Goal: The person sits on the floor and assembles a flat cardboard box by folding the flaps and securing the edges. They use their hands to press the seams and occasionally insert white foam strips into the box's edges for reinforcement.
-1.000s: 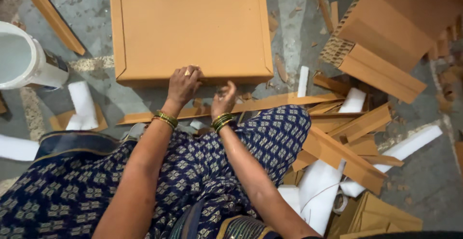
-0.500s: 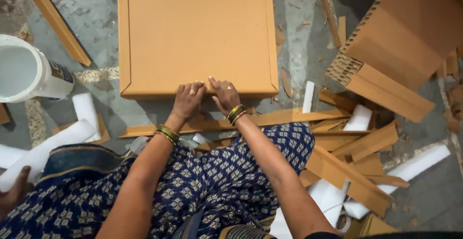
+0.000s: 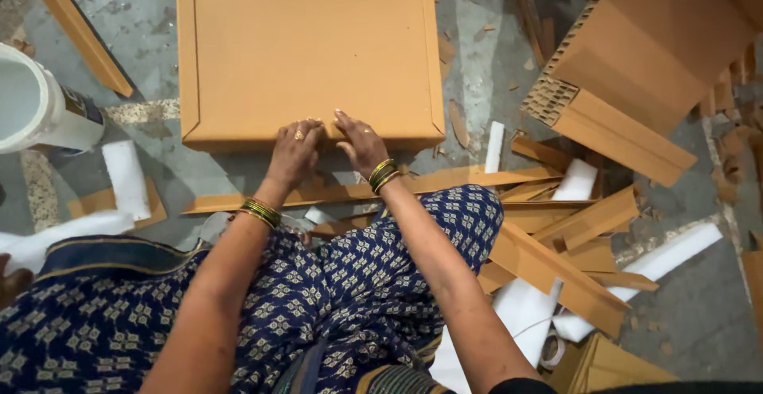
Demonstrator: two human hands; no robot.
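Cardboard box (image 3: 310, 44) edge pressed by left hand (image 3: 294, 151) and right hand (image 3: 362, 141) (fingers flat, grasping nothing).

Under me is a grey concrete floor (image 3: 485, 84), littered with brown chips. On it lie the flat cardboard panel (image 3: 310, 44), loose cardboard strips (image 3: 556, 271), white foam pieces (image 3: 127, 178), a white bucket (image 3: 36, 108) and stacked honeycomb boards (image 3: 636, 68).

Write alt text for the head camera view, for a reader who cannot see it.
Seen from above, a seated person presses the left hand and right hand side by side on the near edge of a flat brown cardboard panel on a grey floor. Cardboard strips, white foam pieces and a white bucket lie around.
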